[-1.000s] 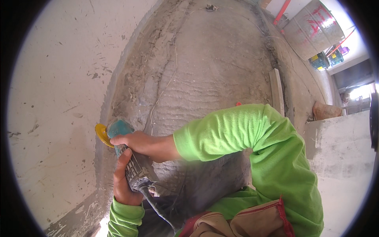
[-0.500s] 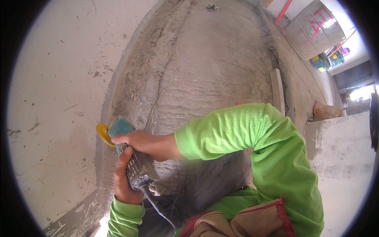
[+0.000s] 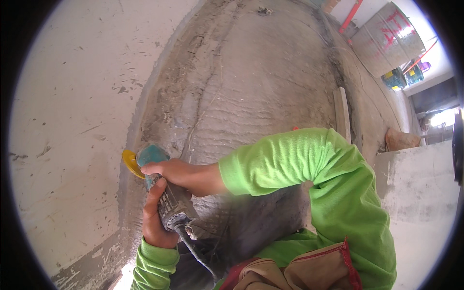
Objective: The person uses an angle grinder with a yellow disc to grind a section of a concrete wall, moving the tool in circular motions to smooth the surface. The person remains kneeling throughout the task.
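Note:
Both of my hands are closed on an angle grinder point(image 3: 168, 204) at the lower left, low beside the wall. My left hand point(image 3: 156, 220) wraps the dark, dusty body from the left, its thumb along the top. My right hand point(image 3: 181, 175) reaches across from the right and grips the teal front end. A yellow disc point(image 3: 131, 164) sits at the grinder's head, tilted toward the base of the wall; I cannot tell whether it touches. From the rear of the tool a grey cord point(image 3: 198, 255) runs down toward my body.
A pale, marked wall point(image 3: 82, 111) rises on the left above the rough concrete floor point(image 3: 261, 82). A thin wire point(image 3: 203, 114) lies along the floor. On the right are a plank point(image 3: 342, 113), a brown block point(image 3: 402, 139) and a large drum point(image 3: 387, 41).
The grinder and both hands have shifted slightly to the right in the picture, with the background shifting a little too. My grip is the same.

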